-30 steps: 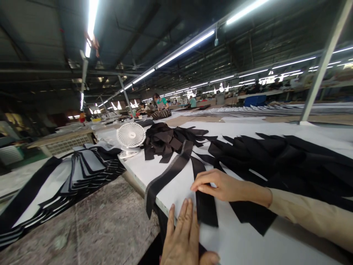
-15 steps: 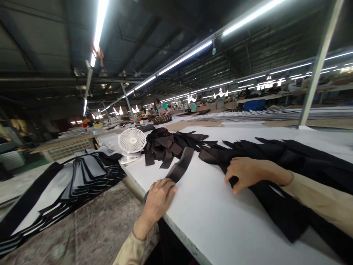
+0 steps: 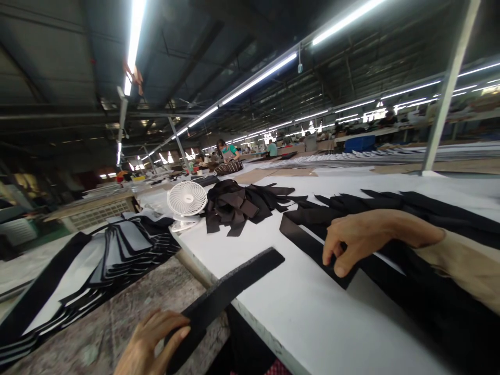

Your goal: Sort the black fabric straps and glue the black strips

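Note:
My left hand [image 3: 150, 341] is at the lower left, thumb and fingers closed on the near end of a black fabric strip [image 3: 234, 281]. That strip stretches across the gap between two tables, its far end lying on the white table [image 3: 273, 307]. On the right, my right hand [image 3: 363, 242] pinches the end of another black strip [image 3: 302, 245], which doubles back toward a row of overlapping black strips [image 3: 425, 208]. My right forearm reaches over this row and hides part of it. A loose heap of black strips [image 3: 234, 205] sits farther back on the white table.
A small white fan [image 3: 187, 199] stands at the table's left edge. On the marbled table [image 3: 156, 291] to my left lies a fanned stack of black-and-white pieces [image 3: 121, 250]. A metal post [image 3: 449, 94] rises at the back right. A person [image 3: 228, 151] works in the distance.
My left hand has moved down and left, drawing its strip away from the heap and over the table edge. My right hand has lifted a strip's end out of the row.

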A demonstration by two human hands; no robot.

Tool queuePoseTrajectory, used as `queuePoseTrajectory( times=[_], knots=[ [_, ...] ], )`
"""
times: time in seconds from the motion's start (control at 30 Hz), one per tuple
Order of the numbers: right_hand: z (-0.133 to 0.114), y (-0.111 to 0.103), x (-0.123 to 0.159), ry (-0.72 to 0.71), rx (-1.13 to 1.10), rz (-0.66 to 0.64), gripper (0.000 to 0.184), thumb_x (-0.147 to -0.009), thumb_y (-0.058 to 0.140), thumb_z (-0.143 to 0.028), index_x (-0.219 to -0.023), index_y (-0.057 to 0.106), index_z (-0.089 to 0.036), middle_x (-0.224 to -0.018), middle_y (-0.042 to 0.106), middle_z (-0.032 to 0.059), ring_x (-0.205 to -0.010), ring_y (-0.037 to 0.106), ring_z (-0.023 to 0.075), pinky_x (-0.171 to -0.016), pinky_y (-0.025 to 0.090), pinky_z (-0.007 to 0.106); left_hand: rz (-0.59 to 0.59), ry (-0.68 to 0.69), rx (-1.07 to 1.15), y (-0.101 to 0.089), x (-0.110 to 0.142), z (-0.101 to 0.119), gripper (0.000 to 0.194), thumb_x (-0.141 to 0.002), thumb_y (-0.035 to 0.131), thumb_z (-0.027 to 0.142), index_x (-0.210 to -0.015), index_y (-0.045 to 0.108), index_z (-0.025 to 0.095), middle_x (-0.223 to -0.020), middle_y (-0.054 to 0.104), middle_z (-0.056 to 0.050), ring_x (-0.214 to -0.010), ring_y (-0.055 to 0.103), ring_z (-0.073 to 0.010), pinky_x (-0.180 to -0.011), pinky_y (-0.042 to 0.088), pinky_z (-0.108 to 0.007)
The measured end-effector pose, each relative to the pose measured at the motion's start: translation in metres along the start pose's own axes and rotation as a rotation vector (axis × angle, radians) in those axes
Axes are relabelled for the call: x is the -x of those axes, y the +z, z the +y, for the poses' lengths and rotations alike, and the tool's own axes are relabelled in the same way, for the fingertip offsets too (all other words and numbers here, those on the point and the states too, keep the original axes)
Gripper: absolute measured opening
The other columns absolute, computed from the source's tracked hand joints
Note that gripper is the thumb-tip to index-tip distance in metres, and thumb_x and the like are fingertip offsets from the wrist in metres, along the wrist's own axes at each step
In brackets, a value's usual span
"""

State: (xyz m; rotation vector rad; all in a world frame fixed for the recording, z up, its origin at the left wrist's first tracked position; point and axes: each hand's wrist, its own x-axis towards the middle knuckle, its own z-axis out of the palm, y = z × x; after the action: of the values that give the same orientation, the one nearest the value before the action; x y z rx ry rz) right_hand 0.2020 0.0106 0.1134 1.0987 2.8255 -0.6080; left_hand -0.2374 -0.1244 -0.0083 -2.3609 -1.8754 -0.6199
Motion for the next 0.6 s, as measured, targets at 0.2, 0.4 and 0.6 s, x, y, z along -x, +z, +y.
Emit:
queuePoseTrajectory(
  times=[0.2, 0.4, 0.6],
  knots=[
    [-0.022, 0.003, -0.007, 0.054, -0.081, -0.24, 0.038, -0.088, 0.046, -0.035, -0.076, 0.076, -0.016, -0.071, 0.071, 0.0048, -0.067, 0.064, 0.0154, -0.068, 0.047, 0.024, 0.126, 0.016, 0.02, 0.002, -0.022, 0.014, 0.034, -0.084, 0.05, 0.055, -0.092, 0.073, 0.03, -0.091, 0.074, -0.001, -0.087, 0.068, -0.0213, -0.076, 0.057, -0.028],
    [-0.017, 0.05, -0.036, -0.211, 0.073, 0.161, 0.04, -0.094, 0.043, -0.037, -0.126, 0.059, -0.02, -0.138, 0.05, 0.0072, -0.126, 0.045, 0.0246, -0.109, 0.031, 0.039, -0.028, 0.046, 0.095, 0.005, -0.039, 0.036, 0.034, -0.085, 0.05, 0.053, -0.092, 0.074, 0.03, -0.093, 0.074, -0.002, -0.089, 0.068, -0.0223, -0.079, 0.056, -0.029],
    [-0.008, 0.08, -0.05, -0.302, 0.092, 0.146, 0.037, -0.096, 0.043, -0.027, -0.131, 0.053, -0.022, -0.142, 0.045, 0.0068, -0.133, 0.038, 0.019, -0.113, 0.028, 0.036, 0.318, -0.403, 0.177, -0.026, -0.057, 0.012, 0.043, -0.079, 0.052, 0.054, -0.101, 0.07, 0.023, -0.106, 0.068, -0.007, -0.103, 0.061, -0.0306, -0.089, 0.051, -0.044]
  ],
)
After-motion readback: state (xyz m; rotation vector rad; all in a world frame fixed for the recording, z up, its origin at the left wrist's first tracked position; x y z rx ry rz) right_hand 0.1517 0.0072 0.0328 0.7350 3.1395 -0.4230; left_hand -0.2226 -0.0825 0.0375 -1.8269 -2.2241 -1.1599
